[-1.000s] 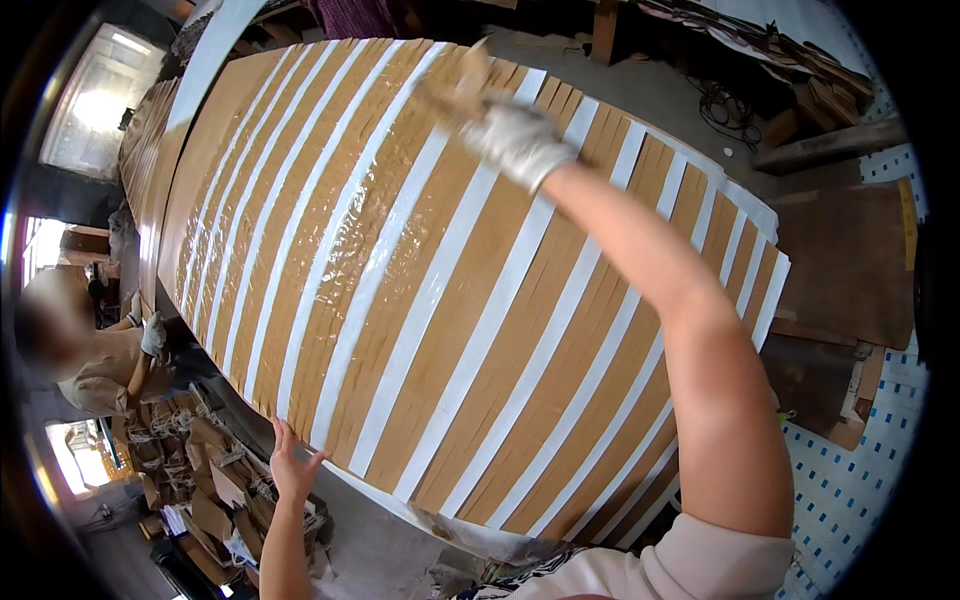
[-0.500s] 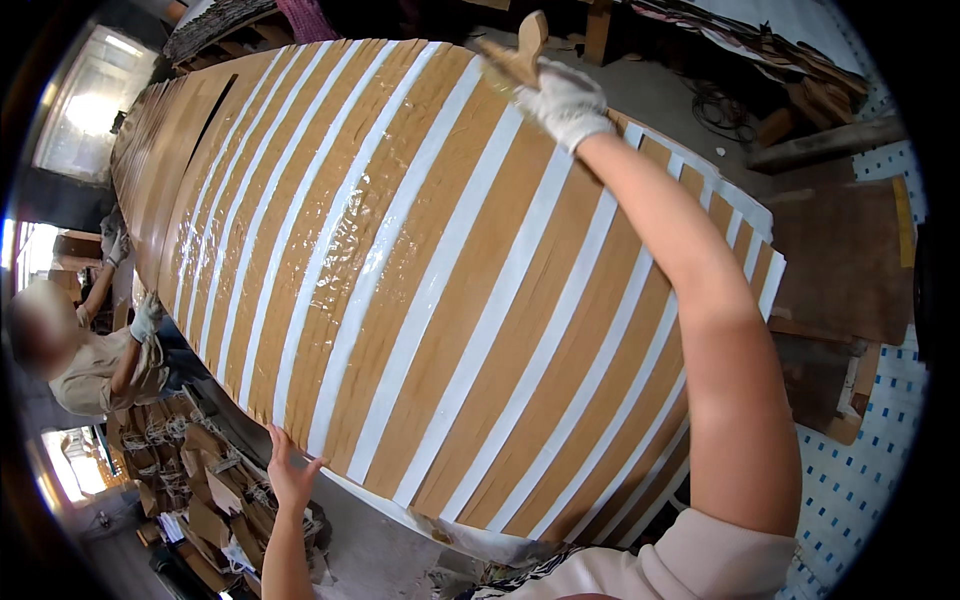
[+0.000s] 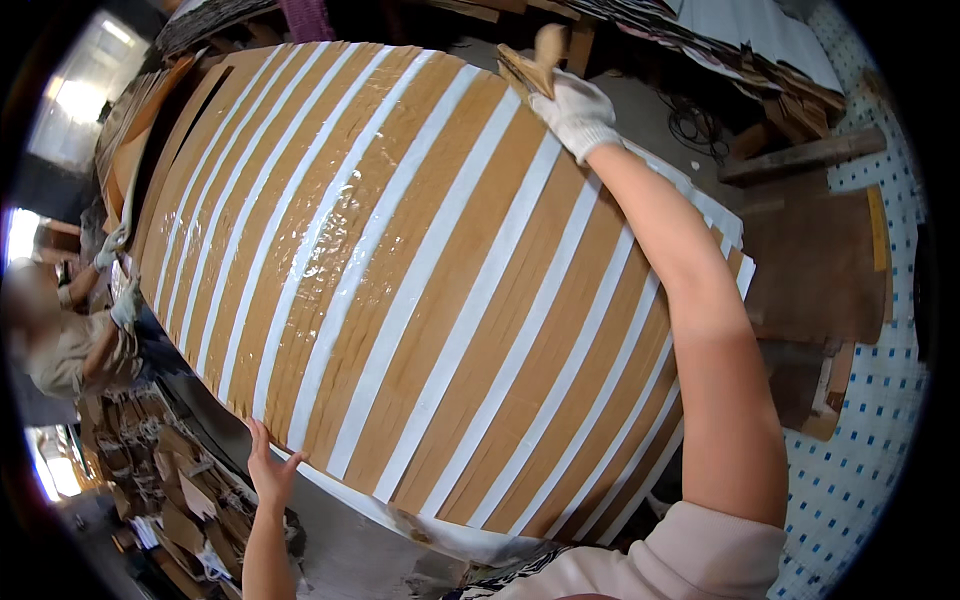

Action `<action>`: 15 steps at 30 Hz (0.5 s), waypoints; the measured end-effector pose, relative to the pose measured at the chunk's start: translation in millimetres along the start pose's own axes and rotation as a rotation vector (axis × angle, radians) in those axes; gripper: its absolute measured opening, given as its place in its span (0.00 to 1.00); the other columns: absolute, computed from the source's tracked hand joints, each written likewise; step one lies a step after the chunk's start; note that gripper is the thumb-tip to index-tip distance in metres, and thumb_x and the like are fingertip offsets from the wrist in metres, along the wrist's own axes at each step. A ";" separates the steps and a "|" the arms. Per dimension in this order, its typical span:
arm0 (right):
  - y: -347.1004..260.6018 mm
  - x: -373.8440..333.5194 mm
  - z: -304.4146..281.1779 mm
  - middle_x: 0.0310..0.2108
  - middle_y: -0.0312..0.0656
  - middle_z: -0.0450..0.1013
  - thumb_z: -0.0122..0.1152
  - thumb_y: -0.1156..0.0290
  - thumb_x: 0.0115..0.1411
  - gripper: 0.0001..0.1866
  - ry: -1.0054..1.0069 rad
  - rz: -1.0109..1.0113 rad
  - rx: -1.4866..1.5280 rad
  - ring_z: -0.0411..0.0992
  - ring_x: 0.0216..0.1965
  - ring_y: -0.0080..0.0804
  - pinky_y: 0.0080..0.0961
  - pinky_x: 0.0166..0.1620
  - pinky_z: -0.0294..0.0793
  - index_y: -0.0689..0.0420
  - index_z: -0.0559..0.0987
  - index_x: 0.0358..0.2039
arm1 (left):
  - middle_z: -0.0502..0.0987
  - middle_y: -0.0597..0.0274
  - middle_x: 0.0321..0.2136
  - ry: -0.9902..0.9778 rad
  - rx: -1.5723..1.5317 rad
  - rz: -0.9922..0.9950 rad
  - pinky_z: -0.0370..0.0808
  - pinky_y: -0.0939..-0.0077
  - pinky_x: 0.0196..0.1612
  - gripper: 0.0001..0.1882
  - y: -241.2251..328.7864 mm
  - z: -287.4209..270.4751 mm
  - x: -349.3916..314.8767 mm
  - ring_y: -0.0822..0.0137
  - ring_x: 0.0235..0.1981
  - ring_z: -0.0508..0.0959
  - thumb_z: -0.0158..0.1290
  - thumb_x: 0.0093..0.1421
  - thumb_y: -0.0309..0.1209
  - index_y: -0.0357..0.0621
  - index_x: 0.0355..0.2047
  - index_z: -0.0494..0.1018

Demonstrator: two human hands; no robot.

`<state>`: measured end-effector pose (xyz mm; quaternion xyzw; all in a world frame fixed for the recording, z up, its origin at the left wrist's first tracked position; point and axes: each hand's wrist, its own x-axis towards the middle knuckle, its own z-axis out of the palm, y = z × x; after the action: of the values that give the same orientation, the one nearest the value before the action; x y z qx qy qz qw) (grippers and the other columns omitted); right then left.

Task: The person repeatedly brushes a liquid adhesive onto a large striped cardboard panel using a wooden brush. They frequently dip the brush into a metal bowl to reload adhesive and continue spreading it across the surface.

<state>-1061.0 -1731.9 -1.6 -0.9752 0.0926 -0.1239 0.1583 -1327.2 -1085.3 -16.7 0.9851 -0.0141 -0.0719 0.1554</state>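
Observation:
A large fanned spread of brown sheets (image 3: 420,290), with white strips between them, fills the middle. Its left half shines as if wet. At the far edge my right hand (image 3: 578,112), in a white glove, closes around a wooden-handled brush (image 3: 524,74). The brush's end lies at the sheets' far rim and is partly blurred. My bare left hand (image 3: 268,470) rests at the near-left edge of the spread, thumb apart from the fingers and nothing held in it.
At the left a co-worker's gloved hands (image 3: 124,300) are at the sheets, beside a raised brown sheet (image 3: 128,165). Bundled scraps (image 3: 170,480) lie lower left. A brown board (image 3: 815,265) and a wooden beam (image 3: 800,155) stand right, over a blue-dotted white surface (image 3: 850,440).
My right hand and the brush have shifted slightly right along the far edge. My left hand stays at the near edge. At the left end, brown sheets now curl up near the co-worker.

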 end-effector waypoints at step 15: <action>-239.7 -180.2 87.5 0.24 0.38 0.70 0.48 0.68 0.62 0.05 0.307 -0.551 0.017 0.72 0.24 0.34 0.34 0.24 0.73 0.53 0.70 0.35 | 0.54 0.40 0.67 -0.001 0.056 -0.041 0.68 0.65 0.61 0.57 -3.5 -1.1 -1.4 0.48 0.64 0.62 0.74 0.36 0.38 0.33 0.64 0.56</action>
<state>-1174.9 -1443.7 -40.8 -0.9321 -0.1534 -0.3087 0.1109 -1328.4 -1081.5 -16.6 0.9891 0.0042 -0.0750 0.1263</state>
